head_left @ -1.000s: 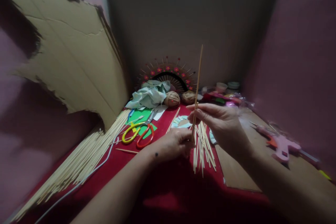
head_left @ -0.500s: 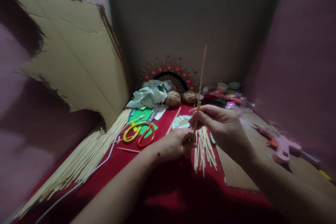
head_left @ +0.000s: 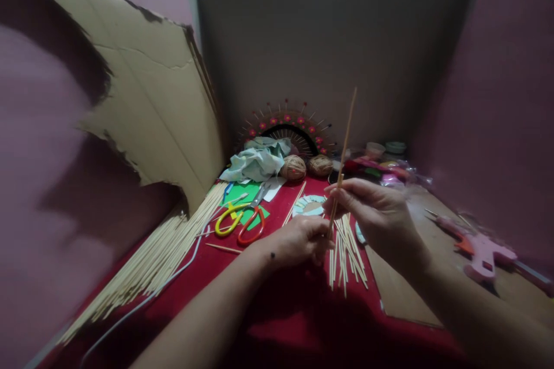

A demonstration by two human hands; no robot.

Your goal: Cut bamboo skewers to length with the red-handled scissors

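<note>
A long thin wooden stick stands nearly upright, leaning slightly right, with a shorter stick alongside it. My right hand pinches both between thumb and fingers partway up. Lower down, my left hand is closed around the bottom ends. Just beyond and below the hands, several cut sticks lie loosely fanned on the red cloth. A ring covered in pale blue paper lies behind my left hand, partly hidden by it.
Scissors with yellow and red handles lie on green paper left of the hands. A large bundle of sticks and a white cord are farther left. At right, a pink glue gun rests on cardboard. Twine balls sit behind.
The whole scene has shifted right and slightly down in view as the camera moved. Both hands keep their grip on the sticks, which tilt a little more to the right.
</note>
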